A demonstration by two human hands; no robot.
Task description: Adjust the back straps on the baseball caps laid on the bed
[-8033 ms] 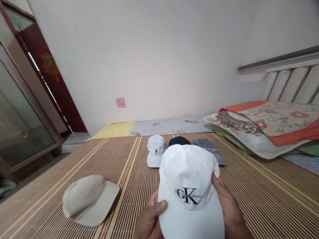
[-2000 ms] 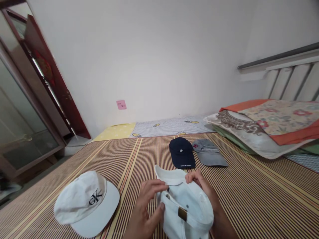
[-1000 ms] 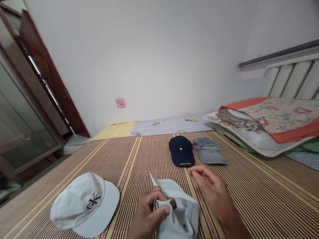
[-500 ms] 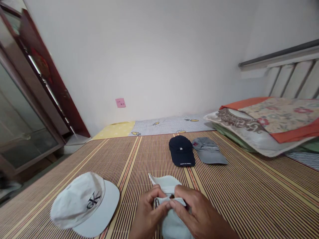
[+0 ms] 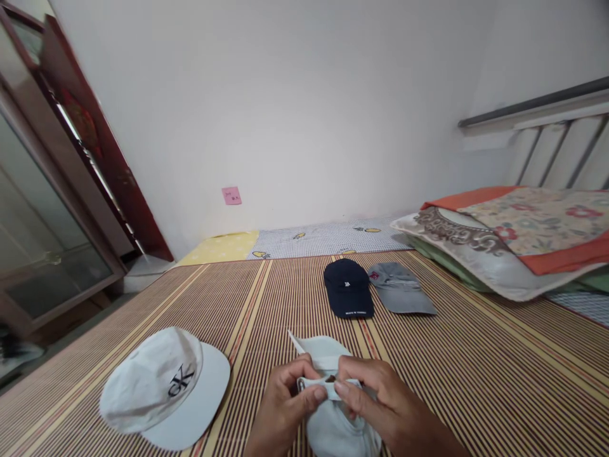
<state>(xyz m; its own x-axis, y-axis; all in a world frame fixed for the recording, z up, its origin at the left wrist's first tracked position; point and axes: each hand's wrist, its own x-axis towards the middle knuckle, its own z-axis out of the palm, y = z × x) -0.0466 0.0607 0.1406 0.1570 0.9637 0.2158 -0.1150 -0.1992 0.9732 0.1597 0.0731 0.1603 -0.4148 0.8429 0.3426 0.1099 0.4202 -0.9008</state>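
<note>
A pale, near-white cap (image 5: pixel 340 428) is between my hands at the bottom centre, its brim pointing away from me and its back strap towards me. My left hand (image 5: pixel 288 400) pinches the left part of the strap between thumb and fingers. On the right part, my right hand (image 5: pixel 380 393) grips the strap the same way, thumb on top. My fingers hide some of the strap and its fastening. To the left lies a white cap (image 5: pixel 147 381) with black "CK" lettering, its brim towards the right.
A navy cap (image 5: pixel 347 285) and a grey cap (image 5: pixel 402 289) lie side by side farther back on the striped mat (image 5: pixel 266 304). Pillows (image 5: pixel 476 254) are stacked at the right, near a headboard (image 5: pixel 556 152). A wall (image 5: pixel 304 127) rises behind the bed.
My thumbs have moved apart along the strap, showing more of it between them. My right hand has shifted slightly right. The other caps lie as before.
</note>
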